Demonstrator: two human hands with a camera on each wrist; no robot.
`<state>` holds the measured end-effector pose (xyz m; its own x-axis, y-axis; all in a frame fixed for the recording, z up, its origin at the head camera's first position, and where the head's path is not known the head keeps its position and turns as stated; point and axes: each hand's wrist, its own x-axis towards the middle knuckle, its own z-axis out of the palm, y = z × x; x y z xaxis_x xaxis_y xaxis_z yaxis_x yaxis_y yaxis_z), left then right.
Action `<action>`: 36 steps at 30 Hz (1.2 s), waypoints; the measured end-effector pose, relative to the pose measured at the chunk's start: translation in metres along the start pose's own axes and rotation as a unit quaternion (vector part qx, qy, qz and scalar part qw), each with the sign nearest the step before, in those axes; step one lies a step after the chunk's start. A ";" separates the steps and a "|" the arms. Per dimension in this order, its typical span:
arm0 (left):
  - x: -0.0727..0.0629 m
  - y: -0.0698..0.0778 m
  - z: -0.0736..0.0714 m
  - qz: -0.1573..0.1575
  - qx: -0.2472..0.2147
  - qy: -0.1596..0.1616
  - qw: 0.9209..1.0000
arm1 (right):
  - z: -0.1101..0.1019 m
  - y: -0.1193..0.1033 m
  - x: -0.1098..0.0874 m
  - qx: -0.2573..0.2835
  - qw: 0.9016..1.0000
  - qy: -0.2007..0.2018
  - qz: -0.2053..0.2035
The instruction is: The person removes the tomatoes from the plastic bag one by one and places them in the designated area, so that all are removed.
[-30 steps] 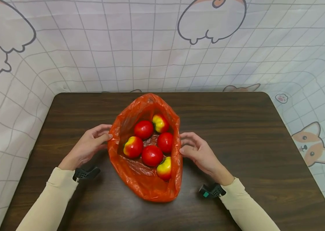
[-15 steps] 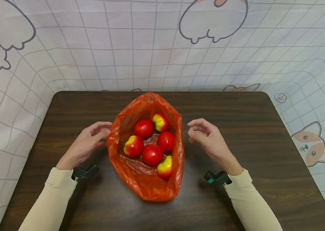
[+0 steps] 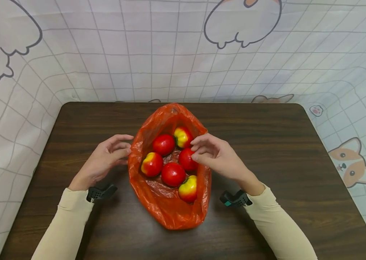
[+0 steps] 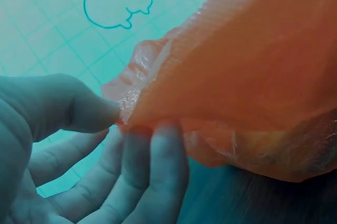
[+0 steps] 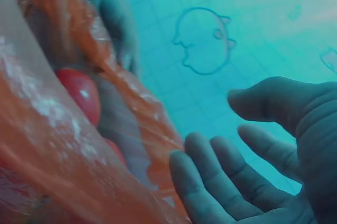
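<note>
An orange-red plastic bag [image 3: 144, 196] stands with its mouth wide open on the table. Inside lie three round, glossy red tomatoes [image 3: 173, 174] and three red-and-yellow fruits [image 3: 152, 164] with lobed yellow ends. At the bag's left rim, my left hand [image 3: 103, 159] pinches the plastic; in the left wrist view the thumb [image 4: 97, 111] meets the edge and the fingers lie behind it. My right hand [image 3: 220, 155] is over the right rim, its loosely bent fingers holding nothing and overlapping one tomato [image 3: 187, 159]. In the right wrist view these fingers [image 5: 202, 174] are apart from the thumb.
The dark wood-grain table [image 3: 267, 151] extends around the bag on all sides. A white grid-patterned cloth [image 3: 157, 54] with cartoon animals hangs behind and at both sides. Each wrist bears a small black device [image 3: 235, 198].
My right hand let go of the right rim and moved away to the right, then came back left over the rim. The bag shifted slightly right, my left hand staying at its left rim.
</note>
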<state>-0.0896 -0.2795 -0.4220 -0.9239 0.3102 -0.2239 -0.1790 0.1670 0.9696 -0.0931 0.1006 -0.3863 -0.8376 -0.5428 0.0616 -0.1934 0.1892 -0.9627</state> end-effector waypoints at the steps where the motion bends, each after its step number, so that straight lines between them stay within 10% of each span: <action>1: 0.000 0.000 0.002 0.000 0.003 0.000 1.000 | 0.002 0.000 0.000 -0.008 1.000 -0.012 0.003; 8: 0.002 0.001 0.013 0.005 -0.007 0.001 1.000 | 0.010 0.003 -0.005 -0.074 0.995 -0.071 0.011; 36: -0.002 -0.011 0.035 0.007 -0.072 -0.019 0.997 | 0.016 0.025 -0.047 -0.169 0.980 -0.097 0.042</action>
<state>-0.0744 -0.2494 -0.4356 -0.9138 0.3464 -0.2119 -0.2162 0.0265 0.9760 -0.0503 0.1175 -0.4177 -0.7519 -0.6521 -0.0974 -0.3132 0.4832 -0.8176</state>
